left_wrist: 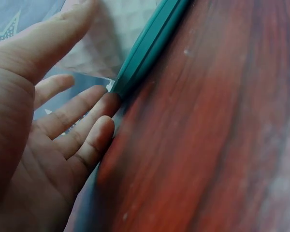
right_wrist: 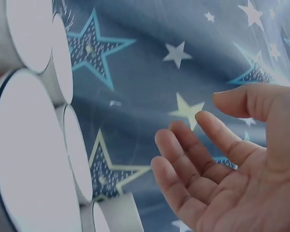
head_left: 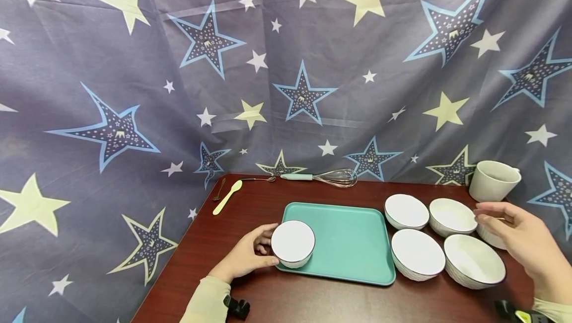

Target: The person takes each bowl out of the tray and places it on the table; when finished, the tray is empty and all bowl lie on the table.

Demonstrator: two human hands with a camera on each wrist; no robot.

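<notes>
A white bowl with a thin dark rim (head_left: 292, 241) stands on the left end of a teal tray (head_left: 344, 246). Beside it is my left hand (head_left: 250, 253), thumb and fingers spread around the bowl's left side. In the left wrist view the fingers (left_wrist: 89, 108) lie loosely bent by the tray's edge (left_wrist: 147, 48), with the thumb near the bowl's textured wall (left_wrist: 96, 43). My right hand (head_left: 520, 236) hovers over a partly hidden bowl (head_left: 490, 237) at the right; the right wrist view shows its fingers (right_wrist: 169, 145) relaxed and holding nothing.
More white bowls (head_left: 417, 253) stand in a cluster right of the tray. A white mug (head_left: 493, 181) is at the back right corner. Along the back lie a whisk (head_left: 337, 177), a yellow spoon (head_left: 228, 198) and small metal spoons (head_left: 259, 179). A star-patterned curtain (head_left: 286, 64) hangs behind.
</notes>
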